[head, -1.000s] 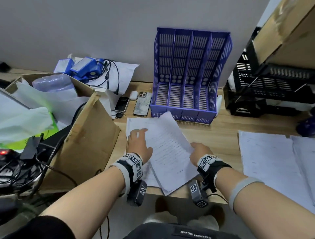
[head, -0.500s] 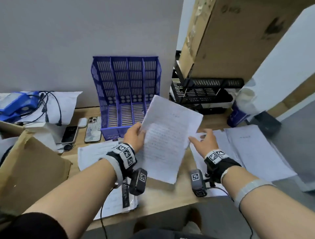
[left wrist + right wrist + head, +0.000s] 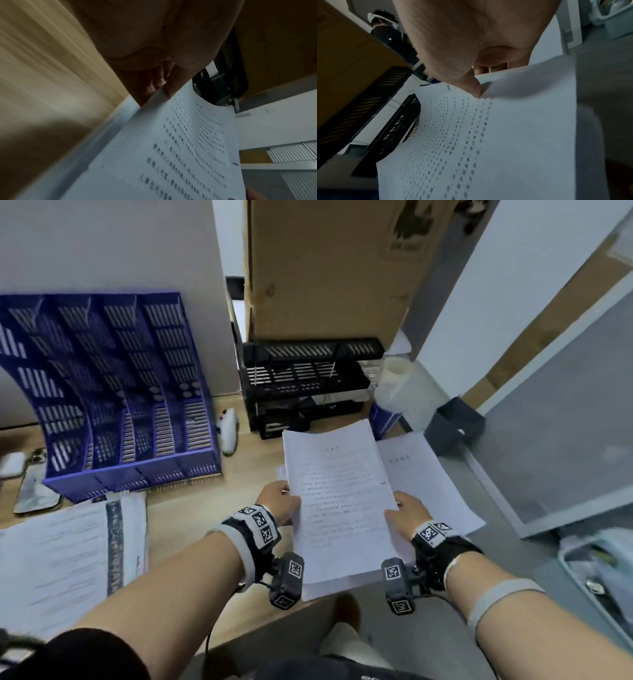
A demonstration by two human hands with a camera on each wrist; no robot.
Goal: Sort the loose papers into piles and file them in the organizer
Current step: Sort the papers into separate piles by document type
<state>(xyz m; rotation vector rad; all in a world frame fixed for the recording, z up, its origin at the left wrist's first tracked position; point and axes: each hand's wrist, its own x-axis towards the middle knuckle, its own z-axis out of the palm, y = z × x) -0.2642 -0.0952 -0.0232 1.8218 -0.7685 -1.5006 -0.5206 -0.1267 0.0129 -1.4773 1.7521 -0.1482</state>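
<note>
I hold a thin stack of printed white sheets (image 3: 337, 501) above the desk's right end. My left hand (image 3: 279, 503) pinches the stack's left edge, thumb on top, as the left wrist view shows on the sheets (image 3: 180, 148). My right hand (image 3: 406, 513) pinches the right edge; its thumb presses the printed face of the sheets (image 3: 488, 142). The blue slotted organizer (image 3: 113, 392) stands at the back left with nothing visible in its slots. More papers (image 3: 428, 484) lie under the held stack on the right, and another pile (image 3: 68, 553) lies at the near left.
A black stacked letter tray (image 3: 305, 385) sits behind the held sheets under a large cardboard box (image 3: 329, 268). Two phones (image 3: 34, 484) and a white mouse (image 3: 228, 429) lie by the organizer. A dark bin (image 3: 454, 424) stands off the wooden desk (image 3: 205, 508) to the right.
The sheets were lifted off the left pile and carried right. The right hand, open beside them half a second ago, now pinches their right edge. My view has swung right.
</note>
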